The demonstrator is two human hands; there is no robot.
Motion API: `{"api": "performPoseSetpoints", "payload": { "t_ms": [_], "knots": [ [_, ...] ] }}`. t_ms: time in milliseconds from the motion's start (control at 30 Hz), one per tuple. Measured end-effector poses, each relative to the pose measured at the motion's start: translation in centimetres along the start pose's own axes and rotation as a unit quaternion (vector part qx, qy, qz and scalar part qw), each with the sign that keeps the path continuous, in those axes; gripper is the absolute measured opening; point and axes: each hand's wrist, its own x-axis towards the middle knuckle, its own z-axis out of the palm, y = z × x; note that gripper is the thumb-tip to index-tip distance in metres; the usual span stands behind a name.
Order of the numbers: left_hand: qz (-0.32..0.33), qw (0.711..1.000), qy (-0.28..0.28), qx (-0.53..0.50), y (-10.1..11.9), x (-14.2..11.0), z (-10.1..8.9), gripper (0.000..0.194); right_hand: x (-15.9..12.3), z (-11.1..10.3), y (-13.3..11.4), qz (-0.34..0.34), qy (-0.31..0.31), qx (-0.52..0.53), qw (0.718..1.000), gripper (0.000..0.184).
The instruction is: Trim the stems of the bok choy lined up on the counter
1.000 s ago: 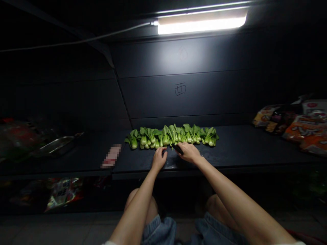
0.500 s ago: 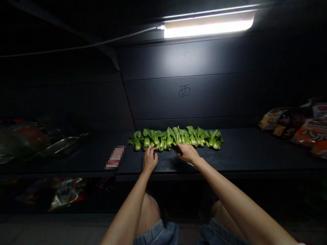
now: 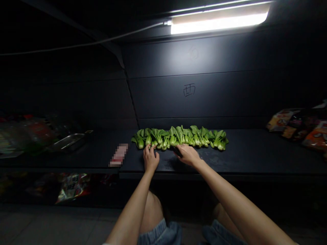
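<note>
Several heads of green bok choy (image 3: 180, 136) lie in a long row on the dark shelf (image 3: 245, 153), leaves toward the back panel and pale stems toward me. My left hand (image 3: 150, 158) is at the front of the row's left part, fingers apart, the tips at or against the stem ends. In front of the row's middle, my right hand (image 3: 188, 154) is closed around a slim black object (image 3: 178, 151). Its kind is not clear, as the hand covers most of it. Whether it touches the stems I cannot tell.
A blurred-out red and white item (image 3: 119, 154) lies left of the bok choy. Farther left is a metal tray (image 3: 68, 143) beside bagged goods. Snack bags (image 3: 286, 122) stand at the right, and another packet (image 3: 73, 187) sits on the lower shelf. A lamp (image 3: 219, 23) hangs overhead.
The view has shifted slightly, so the shelf sits farther right in the picture. My left fingers reach a little closer to the stems. My right hand keeps its hold on the black object.
</note>
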Motion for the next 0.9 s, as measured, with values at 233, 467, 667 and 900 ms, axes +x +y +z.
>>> {"api": "performPoseSetpoints", "payload": {
  "t_ms": [233, 467, 667, 900],
  "knots": [
    [-0.031, 0.999, 0.013, -0.007, -0.8, 0.1, 0.5, 0.047, 0.4, 0.0, 0.0, 0.007, 0.002, -0.002, 1.000, 0.032],
    [-0.057, 0.996, -0.013, -0.062, -1.8, 0.3, 1.4, 0.049, 0.5, -0.1, -1.0, -0.017, -0.012, 0.004, 1.000, 0.029],
    [-0.052, 0.995, 0.008, -0.085, -2.5, 1.1, 1.4, 0.052, 1.4, 0.0, -1.7, -0.027, 0.001, 0.015, 1.000, 0.028],
    [-0.036, 0.999, -0.006, -0.033, -4.2, 2.0, 0.2, 0.055, 2.2, 0.2, -2.4, -0.020, 0.001, 0.013, 1.000, 0.025]
  ]
}}
